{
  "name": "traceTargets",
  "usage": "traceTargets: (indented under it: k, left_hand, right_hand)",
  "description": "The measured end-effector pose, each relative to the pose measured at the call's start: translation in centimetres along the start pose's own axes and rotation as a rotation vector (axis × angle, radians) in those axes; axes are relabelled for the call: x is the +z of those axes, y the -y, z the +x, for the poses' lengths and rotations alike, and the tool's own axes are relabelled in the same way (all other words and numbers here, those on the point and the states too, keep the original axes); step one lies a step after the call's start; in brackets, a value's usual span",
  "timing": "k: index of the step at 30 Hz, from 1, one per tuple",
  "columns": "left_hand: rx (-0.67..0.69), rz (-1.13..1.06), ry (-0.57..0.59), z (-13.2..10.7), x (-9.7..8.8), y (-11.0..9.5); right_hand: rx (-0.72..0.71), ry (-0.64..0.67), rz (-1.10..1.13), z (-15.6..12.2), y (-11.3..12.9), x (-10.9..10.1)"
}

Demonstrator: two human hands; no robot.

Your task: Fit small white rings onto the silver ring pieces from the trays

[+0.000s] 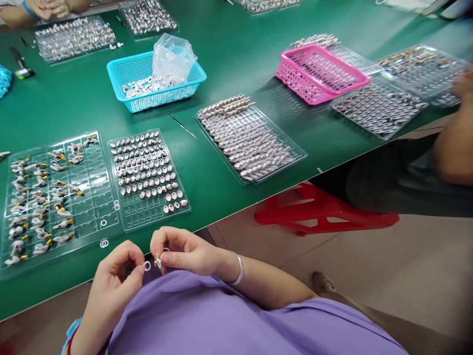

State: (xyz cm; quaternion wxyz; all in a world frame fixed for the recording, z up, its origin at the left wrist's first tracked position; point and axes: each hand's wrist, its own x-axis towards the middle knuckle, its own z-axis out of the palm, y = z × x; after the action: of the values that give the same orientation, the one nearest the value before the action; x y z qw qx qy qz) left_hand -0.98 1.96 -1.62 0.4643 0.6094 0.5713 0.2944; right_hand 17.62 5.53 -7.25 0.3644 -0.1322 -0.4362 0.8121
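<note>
Ring (147,266), white & small, is pinched btw. thumb and fingertip of L hand (114,276), just off near edge of the counter (214,197), so this grip is closed on it. R hand (192,254), beside, has its grip closed also, on a small white-and-yellow pc. (158,263); a narrow gap separates it from the ring. On the counter, toward the left of its near edge, lies a large clear tray (88,197) w/ bird-like pcs. (41,248); two loose rings (104,243) lie by this tray's near right corner. Adjacent on the right is a smaller tray (138,209) w/ oval pcs. (170,207) in rows. Farther from near edge stand a blue basket (162,96), w/ white pcs. and clear bag (172,59), and, more right, a pink basket (295,86).
</note>
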Motion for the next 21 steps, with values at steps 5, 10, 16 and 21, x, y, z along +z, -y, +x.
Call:
traceTargets:
  k: [5, 10, 16, 21]
  left_hand:
    - [0.162, 0.44, 0.078, 1.3, -0.5, 0.2]
    - [0.292, 0.64, 0.026, 4.5, -0.2, 0.8]
    - [0.439, 0.746, -0.049, 9.9, 1.5, 0.7]
    - [0.461, 0.712, 0.01, 11.9, 1.9, 1.1]
  right_hand:
    - [-0.125, -0.135, 0.004, -0.9, 0.9, -1.1]
    - [-0.165, -0.321, -0.055, -2.4, 2.1, -2.7]
    - [-0.094, -0.425, -0.192, -3.2, 2.8, -3.9]
    - [-0.034, -0.494, -0.301, -3.2, 3.2, -3.9]
